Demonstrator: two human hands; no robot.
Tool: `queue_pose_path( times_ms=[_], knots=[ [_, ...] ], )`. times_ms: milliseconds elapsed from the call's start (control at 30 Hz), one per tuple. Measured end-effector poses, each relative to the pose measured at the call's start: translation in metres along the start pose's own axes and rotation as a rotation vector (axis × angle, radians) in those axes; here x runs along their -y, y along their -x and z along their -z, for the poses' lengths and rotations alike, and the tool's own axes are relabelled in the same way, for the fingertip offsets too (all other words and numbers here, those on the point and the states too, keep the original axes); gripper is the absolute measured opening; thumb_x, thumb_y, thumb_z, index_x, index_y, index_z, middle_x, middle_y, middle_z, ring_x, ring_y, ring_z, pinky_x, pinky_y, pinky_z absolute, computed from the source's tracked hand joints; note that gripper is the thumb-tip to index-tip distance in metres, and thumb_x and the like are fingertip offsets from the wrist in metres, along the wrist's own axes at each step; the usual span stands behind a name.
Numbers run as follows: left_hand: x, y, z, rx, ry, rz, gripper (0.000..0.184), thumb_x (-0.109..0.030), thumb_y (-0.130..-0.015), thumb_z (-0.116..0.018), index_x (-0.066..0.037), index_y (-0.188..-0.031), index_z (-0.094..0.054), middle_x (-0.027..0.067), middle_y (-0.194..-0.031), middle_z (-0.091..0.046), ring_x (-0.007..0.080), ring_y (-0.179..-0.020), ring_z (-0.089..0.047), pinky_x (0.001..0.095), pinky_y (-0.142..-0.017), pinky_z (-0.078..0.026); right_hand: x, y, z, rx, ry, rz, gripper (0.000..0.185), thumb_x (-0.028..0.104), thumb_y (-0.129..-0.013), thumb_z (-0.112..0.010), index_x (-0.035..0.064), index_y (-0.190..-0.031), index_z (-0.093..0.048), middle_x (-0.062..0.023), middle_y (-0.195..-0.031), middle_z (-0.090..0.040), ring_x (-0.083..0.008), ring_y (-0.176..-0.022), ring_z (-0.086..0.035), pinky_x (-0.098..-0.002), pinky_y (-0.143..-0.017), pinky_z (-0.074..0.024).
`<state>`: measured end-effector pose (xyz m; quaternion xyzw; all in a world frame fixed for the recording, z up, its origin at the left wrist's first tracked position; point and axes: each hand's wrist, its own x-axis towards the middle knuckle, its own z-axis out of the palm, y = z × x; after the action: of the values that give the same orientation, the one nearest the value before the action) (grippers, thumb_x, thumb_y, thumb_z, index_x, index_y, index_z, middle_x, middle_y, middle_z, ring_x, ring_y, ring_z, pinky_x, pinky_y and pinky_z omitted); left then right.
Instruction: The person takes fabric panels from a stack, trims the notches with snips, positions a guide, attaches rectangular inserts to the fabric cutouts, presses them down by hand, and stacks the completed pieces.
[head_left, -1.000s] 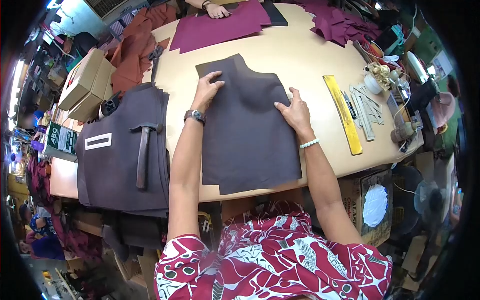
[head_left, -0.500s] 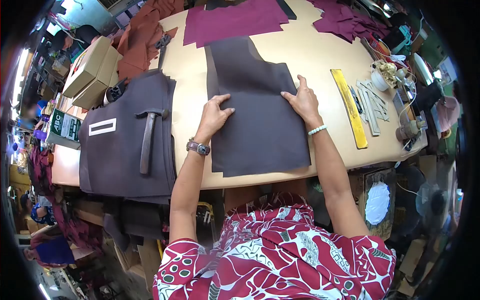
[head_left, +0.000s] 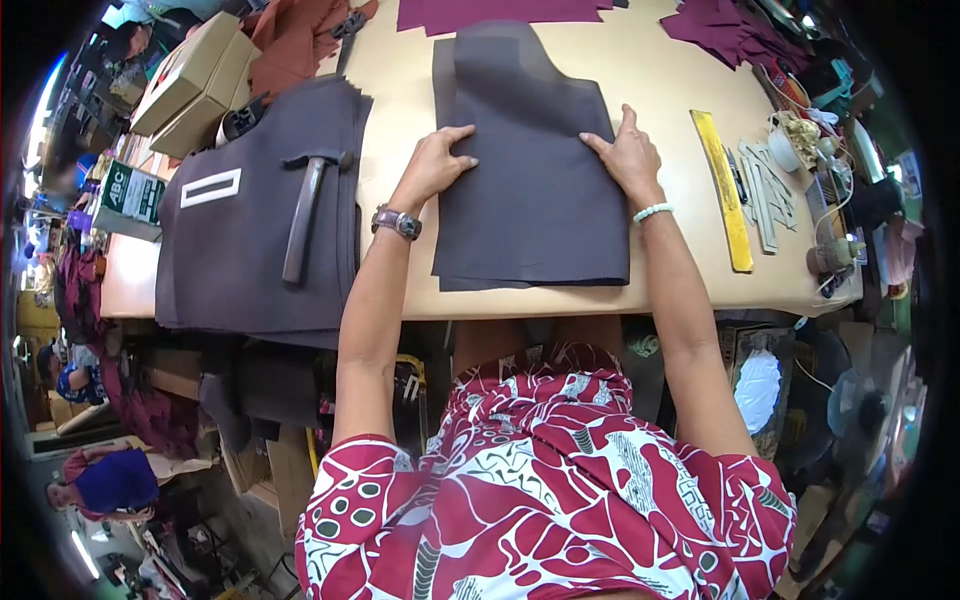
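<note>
Dark brown sheets (head_left: 535, 190) lie stacked on the table between my two hands, with a lower layer's edge showing at the upper left and along the bottom. At their left edge is my left hand (head_left: 436, 167), thumb and index finger apart and touching the material. My right hand (head_left: 626, 157) rests at the right edge with its thumb on the sheet and its index finger stretched away. Neither hand visibly grips anything. A larger dark pile (head_left: 260, 220) to the left bears a hammer (head_left: 305, 215) and a white rectangular frame (head_left: 210, 188).
To the right lie a yellow strip (head_left: 722, 190) and pale thin strips (head_left: 765, 200). Cardboard boxes (head_left: 195, 80) and an ABC box (head_left: 130, 200) stand at the left. Maroon material (head_left: 500, 12) is on the table's (head_left: 665, 60) far side.
The table has shifted upward in view. My left hand has moved down along the sheets' left edge. The other person's hand at the far side is no longer visible. A lower layer now shows along the bottom.
</note>
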<state>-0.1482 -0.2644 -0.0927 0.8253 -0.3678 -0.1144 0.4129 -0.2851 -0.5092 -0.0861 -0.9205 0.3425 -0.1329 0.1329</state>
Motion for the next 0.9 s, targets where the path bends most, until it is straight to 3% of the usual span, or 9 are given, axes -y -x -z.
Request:
queue_pose_path(
  times_ms=[167,900],
  knots=[
    [-0.004,0.006,0.003,0.036,0.091,0.056,0.050,-0.005,-0.071,-0.070,0.001,-0.119,-0.057,0.0192,-0.118,-0.059,0.0286,-0.109,-0.058,0.0323,-0.094,-0.045,-0.007,-0.004,-0.006,-0.019,0.003,0.029,0.094,0.058,-0.070,-0.068,0.0002,-0.135,-0.033,-0.0221,-0.090,-0.065,-0.0353,-0.087,-0.064,-0.0431,-0.075,-0.0508],
    [-0.004,0.020,-0.001,-0.013,0.039,0.064,0.051,-0.003,-0.071,-0.070,0.001,-0.120,-0.057,0.0191,-0.119,-0.059,0.0278,-0.109,-0.058,0.0320,-0.094,-0.045,-0.003,-0.001,-0.005,0.006,-0.031,0.014,0.096,0.062,-0.068,-0.068,-0.0009,-0.134,-0.036,-0.0152,-0.075,-0.066,-0.0290,-0.072,-0.067,-0.0380,-0.064,-0.0531]
  ],
)
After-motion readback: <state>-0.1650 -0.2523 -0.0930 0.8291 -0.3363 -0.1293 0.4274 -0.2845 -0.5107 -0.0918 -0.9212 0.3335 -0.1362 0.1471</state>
